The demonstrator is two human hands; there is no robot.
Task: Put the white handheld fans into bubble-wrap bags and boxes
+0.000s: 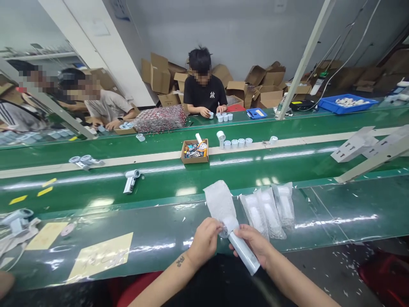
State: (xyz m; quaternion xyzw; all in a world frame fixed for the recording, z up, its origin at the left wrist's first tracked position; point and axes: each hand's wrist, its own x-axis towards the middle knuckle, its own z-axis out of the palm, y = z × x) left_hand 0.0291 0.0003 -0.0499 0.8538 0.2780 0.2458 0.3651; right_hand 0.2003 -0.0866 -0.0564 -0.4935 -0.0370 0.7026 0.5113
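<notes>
Clasping a pale-blue handle (244, 251): right grip (254, 243), closed round it, apparently for steadiness. Left grip (207, 237): pinched on the bubble bag (220, 199), seemingly to control its mouth. Handle: protruding from the bag, over the tabletop's (159, 228) near edge. To the right: three filled bags (270, 213), presumably aside for working room. Beyond: carton (196, 160), mixed small parts.

Our left hand (206, 239) pinches a translucent white bag (220, 200); our right hand (256, 243) grips a pale-blue cylindrical plastic handle (245, 253) near three filled translucent plastic bags (270, 211).
</notes>
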